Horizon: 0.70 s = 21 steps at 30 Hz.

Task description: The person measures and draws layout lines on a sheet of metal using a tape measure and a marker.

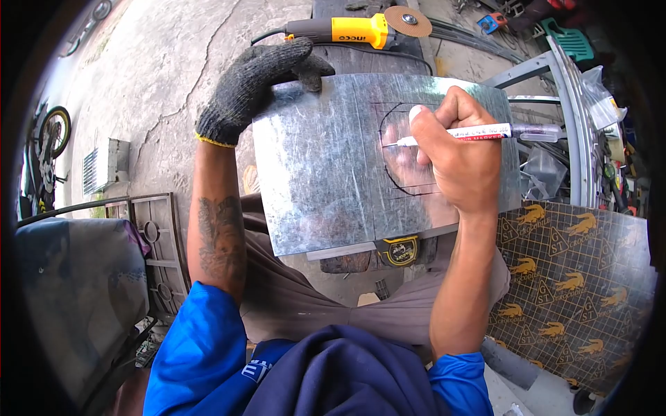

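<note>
Half the sheet [319, 166] is bare, its edge touched by the left hand [267, 80], grip unclear; the curve [397, 183] is partly hidden by the right hand [466, 156], gripping a marker [479, 132].

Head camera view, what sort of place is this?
Probably an informal metalworking shop: the right hand holds a marker over a metal sheet, an angle grinder lies beyond it, and the floor is cracked concrete.
</note>
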### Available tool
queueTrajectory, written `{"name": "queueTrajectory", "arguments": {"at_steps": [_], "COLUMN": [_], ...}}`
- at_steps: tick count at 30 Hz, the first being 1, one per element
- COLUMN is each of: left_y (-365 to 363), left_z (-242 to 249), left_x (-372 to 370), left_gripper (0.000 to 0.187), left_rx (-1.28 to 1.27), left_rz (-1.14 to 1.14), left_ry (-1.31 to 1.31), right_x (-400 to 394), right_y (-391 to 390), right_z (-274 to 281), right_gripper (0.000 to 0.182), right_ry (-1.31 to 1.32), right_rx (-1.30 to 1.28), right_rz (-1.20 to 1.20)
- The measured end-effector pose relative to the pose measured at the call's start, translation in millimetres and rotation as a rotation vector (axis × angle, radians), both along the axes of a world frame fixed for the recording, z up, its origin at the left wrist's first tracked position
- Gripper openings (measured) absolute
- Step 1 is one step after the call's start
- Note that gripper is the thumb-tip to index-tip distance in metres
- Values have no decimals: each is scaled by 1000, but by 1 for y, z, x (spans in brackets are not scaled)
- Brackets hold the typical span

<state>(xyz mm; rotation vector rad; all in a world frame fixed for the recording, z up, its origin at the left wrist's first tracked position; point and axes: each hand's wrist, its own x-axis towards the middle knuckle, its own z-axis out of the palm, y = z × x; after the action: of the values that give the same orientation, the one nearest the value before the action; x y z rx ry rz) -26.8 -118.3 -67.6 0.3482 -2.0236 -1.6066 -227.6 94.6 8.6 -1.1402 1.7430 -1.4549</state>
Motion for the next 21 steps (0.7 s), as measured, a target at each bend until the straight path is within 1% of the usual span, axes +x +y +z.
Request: {"name": "queueTrajectory", "arguments": {"at_steps": [1, 2, 4, 5, 6, 7, 8, 10, 11, 12, 13, 14, 16, 17, 18, 19, 20, 21], "left_y": [-1, -1, -2, -2, -3, -3, 2, 15, 15, 26, 45, 63, 77, 80, 105, 131, 151, 155], "left_z": [1, 0, -3, -3, -1, 2, 4, 9, 1, 2, 5, 3, -35, -64, -48, -37, -28, 0], "left_x": [0, 1, 0, 0, 0, 2, 6, 15, 25, 29, 35, 42, 71, 85, 82, 68, 60, 66], "left_gripper": [34, 34, 42, 42, 42, 43, 43, 53, 52, 52, 47, 42, 42, 45, 45, 44, 44, 42], "left_rx": [124, 123, -55, -59, 150, 354, 343, 325, 230, 206, 315, 428, 686, 861, 901, 553, 207, -540], "left_rz": [-46, -45, -27, -25, -53, -80, -73, 240, 298, 300, 547, 799, 823, 692, 572, 693, 795, 723], "left_ry": [32, 32, 41, 45, 73, 100, 100, 62, 118, 118, 97, 79, 1, 43, 106, 115, 109, -524], "right_x": [-1, -2, -6, -8, -12, -16, -23, -53, -67, -83, -105, -126, -150, -149, -148, -144, -142, -144], "right_y": [1, 1, 2, 4, 7, 12, 19, 33, 39, 43, 47, 54, 63, 64, 65, 66, 66, 65], "right_z": [0, 1, 1, 3, 10, 20, 29, 44, 51, 58, 53, 48, 19, 4, -7, -11, -13, -18], "right_gripper": [31, 31, 30, 32, 32, 37, 47, 62, 59, 56, 52, 51, 52, 53, 55, 55, 57, 55], "right_ry": [-39, -79, -107, -133, -127, -143, -163, 118, 250, 379, 410, 435, 274, 165, 55, 52, -43, -128], "right_rx": [-8, -16, -52, -89, -98, -72, -43, -46, -14, 17, -12, 55, 181, 203, 225, 252, 232, 225], "right_rz": [18, 37, 20, 3, 8, -55, -117, -256, -304, -359, -326, -329, -406, -423, -437, -413, -353, -330]}}
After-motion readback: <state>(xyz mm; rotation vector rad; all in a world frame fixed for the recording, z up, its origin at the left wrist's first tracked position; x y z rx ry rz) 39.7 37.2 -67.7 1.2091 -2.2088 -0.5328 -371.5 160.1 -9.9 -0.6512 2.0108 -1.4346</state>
